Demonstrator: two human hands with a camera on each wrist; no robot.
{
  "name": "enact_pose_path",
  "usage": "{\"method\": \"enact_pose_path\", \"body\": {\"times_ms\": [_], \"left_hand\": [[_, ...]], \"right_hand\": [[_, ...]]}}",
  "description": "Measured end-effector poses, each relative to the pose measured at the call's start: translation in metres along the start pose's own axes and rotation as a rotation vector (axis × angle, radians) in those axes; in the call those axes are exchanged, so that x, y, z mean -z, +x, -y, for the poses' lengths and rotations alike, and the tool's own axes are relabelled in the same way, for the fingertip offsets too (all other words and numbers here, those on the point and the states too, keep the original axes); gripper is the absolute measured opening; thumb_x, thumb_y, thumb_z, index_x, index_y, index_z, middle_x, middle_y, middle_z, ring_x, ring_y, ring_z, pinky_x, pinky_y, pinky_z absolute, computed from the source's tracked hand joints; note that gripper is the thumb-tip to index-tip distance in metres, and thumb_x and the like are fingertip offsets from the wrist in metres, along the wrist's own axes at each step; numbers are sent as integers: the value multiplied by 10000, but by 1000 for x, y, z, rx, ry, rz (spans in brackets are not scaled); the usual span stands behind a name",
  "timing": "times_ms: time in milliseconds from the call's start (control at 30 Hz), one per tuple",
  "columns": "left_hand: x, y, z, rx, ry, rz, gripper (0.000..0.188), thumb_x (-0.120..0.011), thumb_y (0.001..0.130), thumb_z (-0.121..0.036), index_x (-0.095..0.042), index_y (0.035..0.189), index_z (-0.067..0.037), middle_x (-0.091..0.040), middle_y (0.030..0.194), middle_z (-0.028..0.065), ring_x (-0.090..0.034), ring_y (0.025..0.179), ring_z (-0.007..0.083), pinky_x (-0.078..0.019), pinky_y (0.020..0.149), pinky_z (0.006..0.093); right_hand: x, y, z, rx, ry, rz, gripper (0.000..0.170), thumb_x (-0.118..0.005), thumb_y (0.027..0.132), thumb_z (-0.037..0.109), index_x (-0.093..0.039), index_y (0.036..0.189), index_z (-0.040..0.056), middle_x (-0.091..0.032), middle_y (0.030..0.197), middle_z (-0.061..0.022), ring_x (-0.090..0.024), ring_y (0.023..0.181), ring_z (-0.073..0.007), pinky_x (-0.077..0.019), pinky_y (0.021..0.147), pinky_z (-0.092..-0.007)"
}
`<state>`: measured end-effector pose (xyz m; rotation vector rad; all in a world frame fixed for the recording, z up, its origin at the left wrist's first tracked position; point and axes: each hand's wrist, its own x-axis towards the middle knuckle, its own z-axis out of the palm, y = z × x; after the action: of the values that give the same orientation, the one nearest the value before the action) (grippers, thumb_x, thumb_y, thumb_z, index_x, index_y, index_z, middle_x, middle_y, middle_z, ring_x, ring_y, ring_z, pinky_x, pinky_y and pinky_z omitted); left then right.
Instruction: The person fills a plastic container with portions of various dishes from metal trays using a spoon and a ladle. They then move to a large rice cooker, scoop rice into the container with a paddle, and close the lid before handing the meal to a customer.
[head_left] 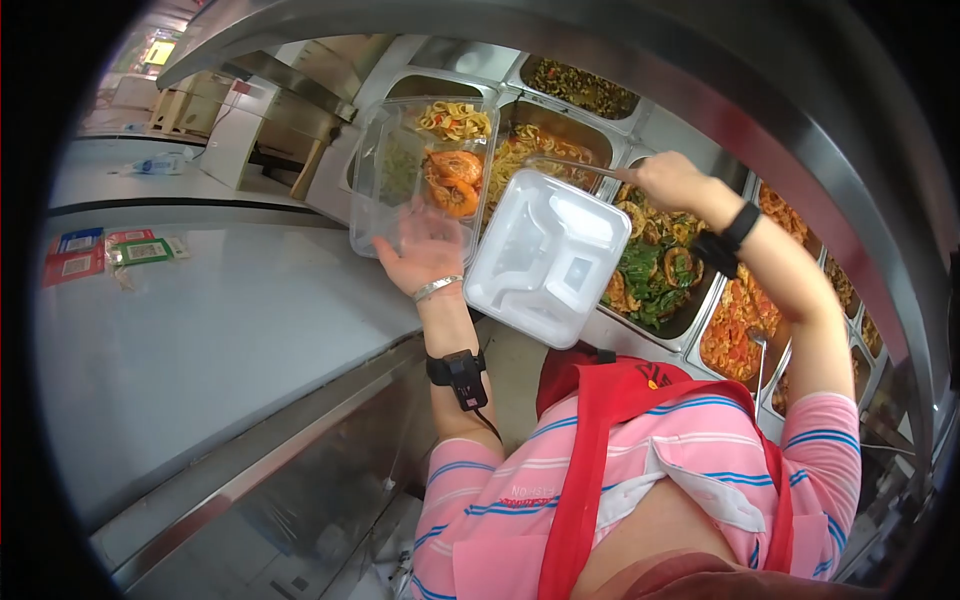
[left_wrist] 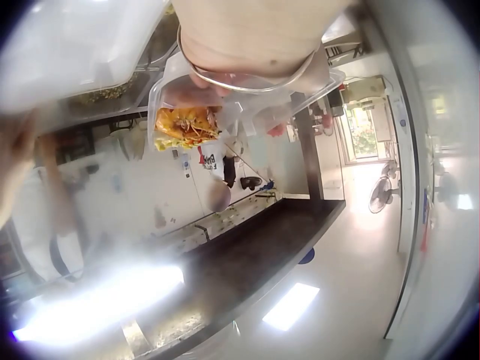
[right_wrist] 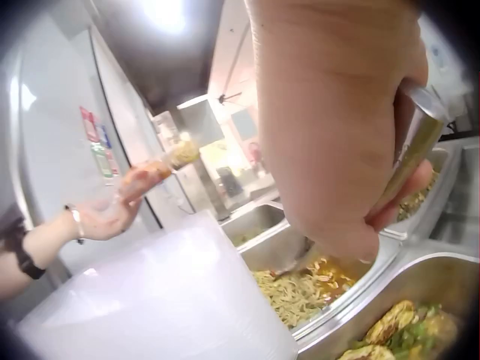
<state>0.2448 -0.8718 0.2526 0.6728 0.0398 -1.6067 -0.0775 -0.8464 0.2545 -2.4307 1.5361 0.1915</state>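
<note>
My left hand (head_left: 425, 245) carries a clear plastic takeout box (head_left: 372, 215) from beneath, fingers showing straight through the plastic. Orange shrimp (head_left: 455, 182) and pale yellow strips (head_left: 455, 121) lie along the box's right side. In the right wrist view, my right hand (right_wrist: 337, 127) grips the metal handle of a serving spoon (right_wrist: 420, 139). The spoon's end is low in a steel pan of noodle-like strips (right_wrist: 296, 296). Between both hands stands a stack of white compartment boxes (head_left: 550, 255), nearest the right hand's wrist camera.
Several steel pans of cooked food run along the right, including greens with browned slices (head_left: 655, 265) and a red-orange dish (head_left: 740, 325) with a ladle (head_left: 757, 345). A grey counter (head_left: 230, 330) spans the left, with printed code cards (head_left: 145, 251). A curved metal rail (head_left: 780, 100) arches overhead.
</note>
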Motion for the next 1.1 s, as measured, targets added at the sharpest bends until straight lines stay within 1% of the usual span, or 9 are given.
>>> {"method": "enact_pose_path", "body": {"times_ms": [167,267,300,400,500,733,833,933,1100], "left_hand": [[-1,-2,1,-10,32,-35,575,-333,807,-551,-396,1159,-101,-449,1164,59,-496,820,184,-401,715,366],[-2,-3,1,-23,49,-29,586,-346,804,-550,-376,1183,-104,-433,1185,57,-495,822,182,-400,724,359],[-3,-4,2,-37,60,-34,589,-351,803,-549,-365,1194,-108,-424,1195,56,-496,823,180,-400,727,357],[-7,-7,3,-45,72,-62,602,-366,797,-551,-349,1209,-113,-414,1204,54,-496,828,177,-402,734,364],[-4,-7,0,-37,66,-47,604,-377,790,-558,-358,1200,-115,-421,1196,53,-497,832,176,-402,741,371],[-3,-3,2,-45,56,-47,597,-383,785,-563,-369,1186,-120,-440,1170,52,-499,838,180,-405,740,378],[-1,-5,1,-29,47,4,603,-384,786,-563,-361,1197,-123,-442,1166,55,-500,840,178,-406,740,377],[-4,-7,1,-38,41,-29,606,-382,789,-560,-352,1210,-126,-441,1166,57,-498,836,175,-405,736,373],[-3,-8,1,-57,75,-58,591,-370,794,-562,-369,1195,-127,-460,1131,53,-496,817,170,-406,712,361]], "right_hand": [[67,-38,1,-10,85,117,548,-494,557,5,-530,1094,108,-576,698,-179,-548,641,-339,-434,596,-410],[41,-34,-3,-7,215,-80,524,-514,566,23,-527,1088,70,-585,698,-168,-556,632,-323,-436,626,-395],[39,-32,13,-42,320,-202,516,-520,579,26,-520,1094,53,-582,657,-144,-551,582,-284,-438,571,-371],[24,-16,-11,-321,820,306,479,-532,629,30,-501,1105,2,-546,565,-60,-486,428,-136,-392,387,-271],[14,-21,-27,-392,1243,442,413,-526,686,32,-473,1082,-74,-494,534,-20,-407,345,-46,-315,305,-177],[-37,-20,-23,-620,1845,401,416,-474,783,38,-354,1163,-80,-439,518,-11,-372,325,-31,-272,268,-155],[-59,-47,-43,-543,2173,229,448,-466,796,56,-313,1209,-25,-412,545,-16,-341,314,-37,-249,253,-155],[-58,-61,-46,-492,2374,203,437,-462,800,69,-321,1203,-21,-420,555,-21,-335,314,-39,-246,252,-155],[-40,-68,-33,-488,2120,107,461,-476,789,76,-338,1219,-15,-414,527,-1,-337,316,-38,-252,271,-148]]}}
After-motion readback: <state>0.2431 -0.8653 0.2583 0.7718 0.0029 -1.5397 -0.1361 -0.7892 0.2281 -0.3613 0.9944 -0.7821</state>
